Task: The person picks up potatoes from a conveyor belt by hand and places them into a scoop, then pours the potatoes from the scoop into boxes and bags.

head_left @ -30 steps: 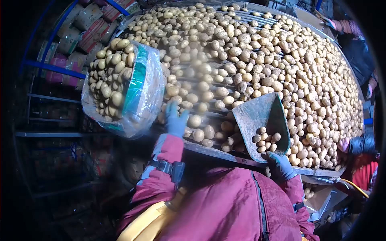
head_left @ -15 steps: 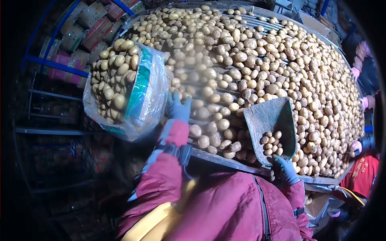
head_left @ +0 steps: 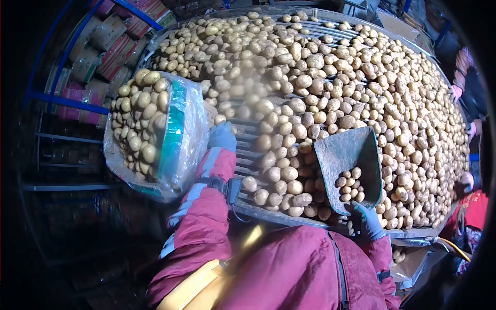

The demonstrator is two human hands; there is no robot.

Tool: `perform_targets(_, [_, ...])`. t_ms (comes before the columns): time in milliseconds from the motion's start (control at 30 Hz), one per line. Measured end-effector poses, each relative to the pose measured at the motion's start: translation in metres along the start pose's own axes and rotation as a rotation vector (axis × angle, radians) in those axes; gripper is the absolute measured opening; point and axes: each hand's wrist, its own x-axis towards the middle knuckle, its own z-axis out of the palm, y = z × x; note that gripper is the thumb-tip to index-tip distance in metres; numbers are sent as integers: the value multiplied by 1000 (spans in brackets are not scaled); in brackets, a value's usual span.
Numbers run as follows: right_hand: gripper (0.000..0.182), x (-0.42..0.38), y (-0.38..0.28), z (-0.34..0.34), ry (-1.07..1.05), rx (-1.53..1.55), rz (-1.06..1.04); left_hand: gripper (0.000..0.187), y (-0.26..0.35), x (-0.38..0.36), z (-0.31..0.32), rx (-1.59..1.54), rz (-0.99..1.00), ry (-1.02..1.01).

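My right hand, in a blue-grey glove, grips the short handle of a worn metal scoop. Several small potatoes lie in the scoop near its handle end, and its wide mouth points away from me over the potato pile. Beside the right wall of a plastic-lined box, my gloved left hand reaches forward with fingers extended, close to a potato at their tips. Its fingertips are partly hard to make out. Potatoes fill the box, which has a green band on its liner.
A slatted sorting table carries a broad spread of potatoes. Other people's gloved hands are at its right edge. Stacked cartons and blue rails stand left. A carton sits below the table's front edge.
My left hand has shifted slightly left, nearer the box, and its fingers look less spread. More bare slats show to its right. The right hand stays on the scoop.
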Motion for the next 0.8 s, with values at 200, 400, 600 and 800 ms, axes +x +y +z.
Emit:
perform_targets(200, [37, 2, 1, -2, 4, 16, -12, 23, -9, 19, 17, 153, 41, -80])
perform_targets(400, [36, 6, 7, -9, 0, 46, -12, 26, 42, 1, -24, -459, -173, -148])
perform_targets(600, [35, 7, -5, -3, -57, 65, 16, 44, 180, -31, -63, -1251, 204, -609])
perform_targets(800, [30, 5, 2, -22, 102, 100, -144, 74, 127, 139, 1, -482, 403, 286])
